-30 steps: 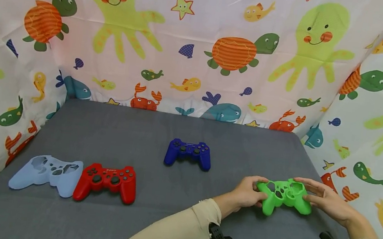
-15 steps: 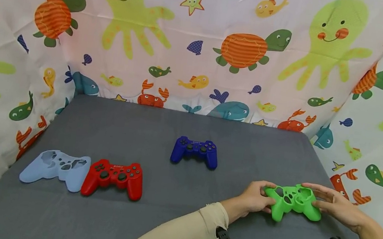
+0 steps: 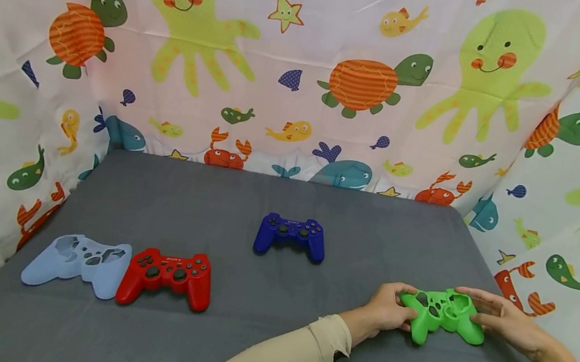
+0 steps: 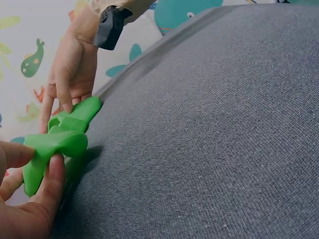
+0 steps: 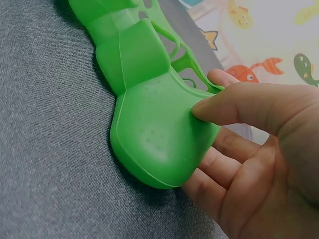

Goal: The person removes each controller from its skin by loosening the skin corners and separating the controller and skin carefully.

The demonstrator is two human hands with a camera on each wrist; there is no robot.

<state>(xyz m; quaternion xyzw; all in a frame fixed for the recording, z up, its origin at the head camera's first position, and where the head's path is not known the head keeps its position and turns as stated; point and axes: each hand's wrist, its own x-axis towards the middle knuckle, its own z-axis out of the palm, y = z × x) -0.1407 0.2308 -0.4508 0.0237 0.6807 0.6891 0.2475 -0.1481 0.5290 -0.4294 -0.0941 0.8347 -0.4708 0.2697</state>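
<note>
In the head view, a green silicone controller cover (image 3: 469, 331) with cut-out openings is at the right side of the grey table. My left hand (image 3: 384, 309) pinches its left grip; the left wrist view shows the thumb and fingers on either side of that green end (image 4: 55, 142). On the other side, my right hand (image 3: 512, 327) holds the right grip. Close up in the right wrist view, the thumb presses the cover's rounded grip (image 5: 149, 134) from above, with the other fingers (image 5: 224, 164) along its side. Grey cloth shows through the openings.
A blue game controller (image 3: 291, 229) lies farther back at mid-table. To the left, a red controller (image 3: 167, 271) sits against a light blue silicone cover (image 3: 88, 271). A sea-animal curtain (image 3: 301, 86) borders the grey table (image 3: 169, 346) at the back and sides.
The head view has shifted slightly. Both hands keep their hold on the green cover, which has moved a little toward the right and nearer. The other controllers and the light blue cover stay put.
</note>
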